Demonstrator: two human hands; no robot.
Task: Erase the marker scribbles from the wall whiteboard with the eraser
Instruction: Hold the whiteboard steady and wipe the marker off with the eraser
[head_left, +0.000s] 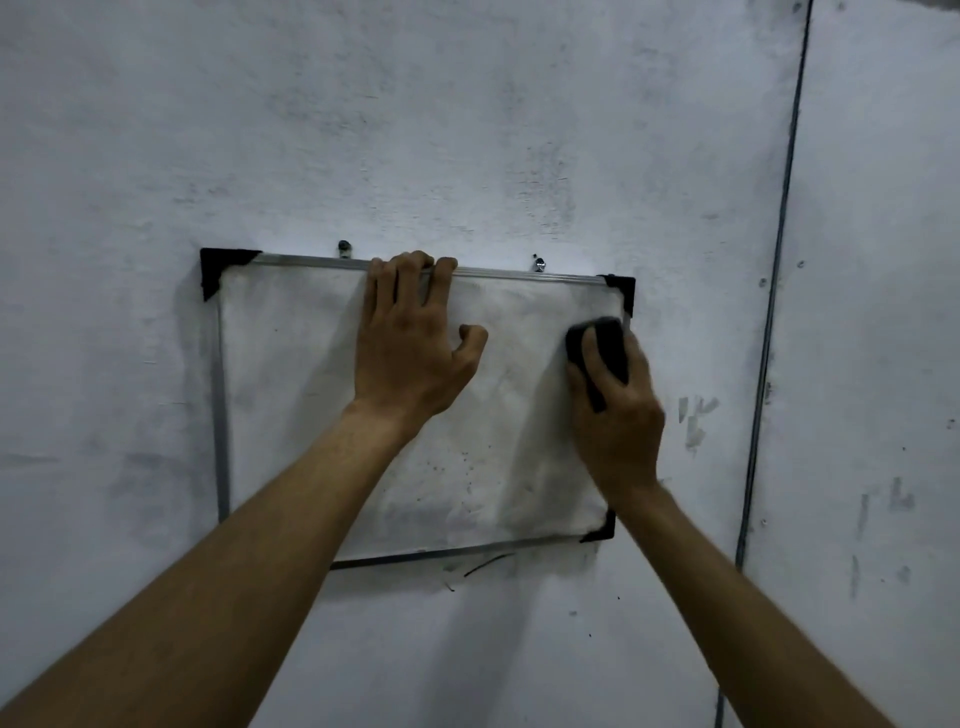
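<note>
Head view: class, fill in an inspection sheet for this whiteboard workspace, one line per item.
Surface: grey painted wall, scuffed and stained.
Job's things: metal-framed whiteboard with black corner caps, smeared grey, small specks low down, no clear scribbles; black block eraser pressed near the top right corner.
Clutter: nothing seen.
Grippers: left hand hooked over the top frame; right hand gripping the eraser.
Cables: thin dark cable running down the wall at right.
Surroundings: two hanging screws above the frame.
</note>
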